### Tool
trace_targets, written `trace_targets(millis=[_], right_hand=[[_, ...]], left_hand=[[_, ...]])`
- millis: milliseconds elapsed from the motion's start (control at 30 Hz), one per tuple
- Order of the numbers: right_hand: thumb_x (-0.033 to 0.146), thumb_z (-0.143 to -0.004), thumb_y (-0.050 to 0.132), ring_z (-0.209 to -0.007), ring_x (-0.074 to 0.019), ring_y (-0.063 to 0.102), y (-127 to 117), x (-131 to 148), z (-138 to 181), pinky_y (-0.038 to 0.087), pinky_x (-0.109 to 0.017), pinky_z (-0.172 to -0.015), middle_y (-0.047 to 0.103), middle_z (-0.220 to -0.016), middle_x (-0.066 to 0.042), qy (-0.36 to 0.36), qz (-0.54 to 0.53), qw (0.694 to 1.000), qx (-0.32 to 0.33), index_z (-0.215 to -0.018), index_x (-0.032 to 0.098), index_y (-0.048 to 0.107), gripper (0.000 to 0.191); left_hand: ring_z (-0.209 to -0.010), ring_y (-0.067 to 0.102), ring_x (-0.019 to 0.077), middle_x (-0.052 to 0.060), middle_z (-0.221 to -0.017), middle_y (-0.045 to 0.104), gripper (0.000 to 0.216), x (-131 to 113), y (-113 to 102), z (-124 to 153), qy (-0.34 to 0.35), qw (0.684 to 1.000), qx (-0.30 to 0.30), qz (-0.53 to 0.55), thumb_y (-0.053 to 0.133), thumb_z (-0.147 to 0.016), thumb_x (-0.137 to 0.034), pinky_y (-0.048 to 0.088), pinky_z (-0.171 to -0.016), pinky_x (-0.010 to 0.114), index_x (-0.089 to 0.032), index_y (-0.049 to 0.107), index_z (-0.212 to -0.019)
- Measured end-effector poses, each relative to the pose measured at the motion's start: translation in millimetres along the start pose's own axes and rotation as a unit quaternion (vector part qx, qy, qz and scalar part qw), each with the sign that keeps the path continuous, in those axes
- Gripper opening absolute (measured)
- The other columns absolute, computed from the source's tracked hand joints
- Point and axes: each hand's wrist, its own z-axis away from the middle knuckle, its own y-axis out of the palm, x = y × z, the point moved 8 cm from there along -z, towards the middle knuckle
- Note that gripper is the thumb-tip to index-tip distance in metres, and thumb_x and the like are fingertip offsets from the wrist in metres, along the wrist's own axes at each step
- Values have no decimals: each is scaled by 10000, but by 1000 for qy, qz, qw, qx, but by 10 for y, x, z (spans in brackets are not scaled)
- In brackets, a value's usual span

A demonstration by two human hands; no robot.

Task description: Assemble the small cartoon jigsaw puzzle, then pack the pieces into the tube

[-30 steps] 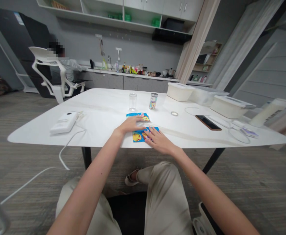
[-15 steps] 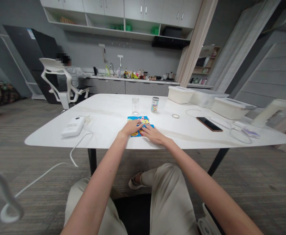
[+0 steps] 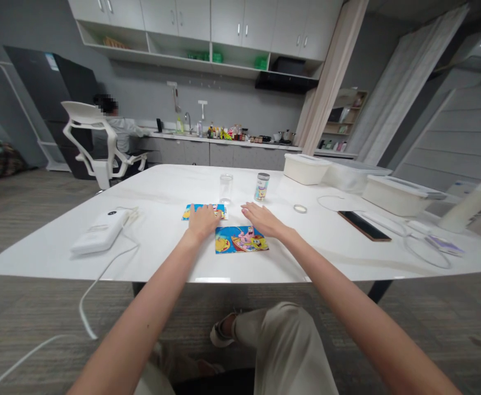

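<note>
Front picture piece (image 3: 242,240) is lying near front edge of table (image 3: 314,249), back picture piece (image 3: 186,213) just behind, more left. Both were bunching together; now they're sitting apart, leaving picture unjoined. I'm resting left hand (image 3: 203,222) flat on back one, pinching nothing; right hand (image 3: 265,220): open, empty.

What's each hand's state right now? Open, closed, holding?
Left hand: open, palm down over the far cartoon piece; contact hard to tell.
Right hand: open, palm down by the near cartoon piece, holding nothing visible.
</note>
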Motion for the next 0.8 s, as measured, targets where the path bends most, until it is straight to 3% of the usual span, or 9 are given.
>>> trace_targets(millis=[133, 267, 400, 500, 567, 667, 800], right_hand=[[324, -1026, 255, -1206, -224, 534, -16, -240, -416, 422, -388, -1012, 613, -1268, -115, 24, 0, 999, -35, -1224, 188, 561, 388], [321, -1014, 310, -1128, -248, 566, 44, -356, -641, 426, -379, -974, 609, -1216, -139, 59, 42, 994, -83, -1201, 157, 560, 353], [293, -1004, 331, -1105, -244, 566, 180, -347, -658, 417, -367, -967, 615, -1184, -129, 47, 46, 991, -112, -1191, 156, 552, 319], [278, -993, 353, -1120, -240, 560, 265, -286, -645, 417, -369, -972, 617, -1189, -120, 34, 27, 994, -100, -1190, 163, 542, 296], [269, -985, 365, -1128, -238, 559, 284, -235, -639, 417, -374, -981, 617, -1196, -120, 30, 13, 995, -92, -1187, 163, 541, 289], [261, -967, 391, -1143, -244, 556, 290, -170, -622, 414, -390, -1000, 616, -1209, -124, 25, -16, 996, -88, -1187, 159, 538, 283], [257, -941, 425, -1154, -246, 559, 293, -149, -582, 412, -412, -1014, 621, -1204, -134, 20, -72, 993, -91, -1211, 157, 524, 305]], left_hand=[[-991, 610, 319, 184, -995, 663, 276, 63, -62, -227, 40, 998, -44, -20, 425, -919, -264, 331, -994, 513, -133, 663, -964], [-1035, 588, 309, 183, -1015, 652, 280, 106, -1, -388, 62, 997, -51, -19, 396, -922, -244, 364, -956, 470, -147, 656, -963], [-1051, 606, 308, 172, -1104, 652, 341, 363, 233, -445, 7, 999, 33, 14, 377, -947, -374, 405, -893, 428, -171, 623, -1068], [-1023, 630, 303, 161, -1140, 662, 489, 508, 371, -420, 1, 990, 118, 71, 358, -924, -551, 429, -852, 387, -181, 599, -1134], [-1009, 636, 308, 157, -1147, 666, 583, 557, 378, -397, 4, 985, 140, 96, 385, -871, -648, 436, -848, 379, -180, 598, -1146], [-1027, 625, 319, 162, -1156, 656, 645, 572, 332, -380, 11, 986, 121, 116, 488, -793, -686, 435, -875, 383, -161, 593, -1152], [-1040, 591, 302, 133, -1110, 619, 615, 564, 290, -376, 7, 985, 55, 161, 659, -706, -607, 449, -901, 387, -167, 566, -1125]])
